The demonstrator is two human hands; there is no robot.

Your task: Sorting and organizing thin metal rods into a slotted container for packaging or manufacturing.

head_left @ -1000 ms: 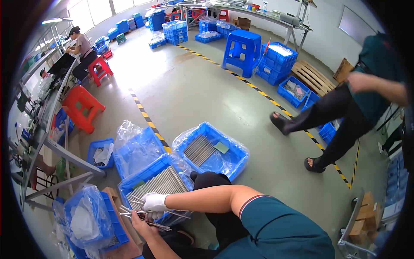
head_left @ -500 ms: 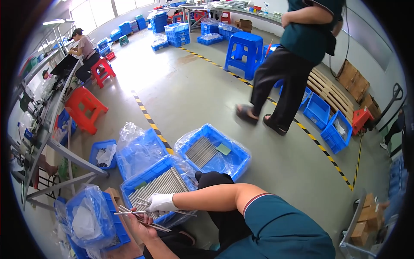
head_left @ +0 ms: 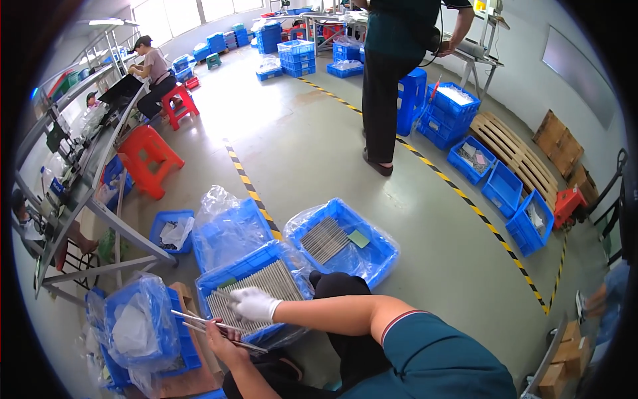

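My left hand (head_left: 224, 347), bare, is closed around several thin metal rods (head_left: 194, 320), which stick out past the fingers on both sides. It is at the near edge of a blue bin (head_left: 238, 271) lined with clear plastic. Inside that bin lies a close row of similar metal rods (head_left: 276, 282). My right hand (head_left: 258, 306), in a white glove, hovers over or touches the left part of this row, just beyond my left hand. Its fingertips are smeared, and whether they grip a rod is unclear.
Another blue bin (head_left: 384, 256), holding rods and a green card, stands beyond my knee. A plastic-covered bin (head_left: 193, 349) is at my left, near a metal workbench (head_left: 126, 233). A person (head_left: 382, 86) stands ahead by blue stools; another sits at the bench.
My right hand has moved off the rods in my left hand and over the bin's row. The standing person has stepped left and away. The view has shifted slightly.
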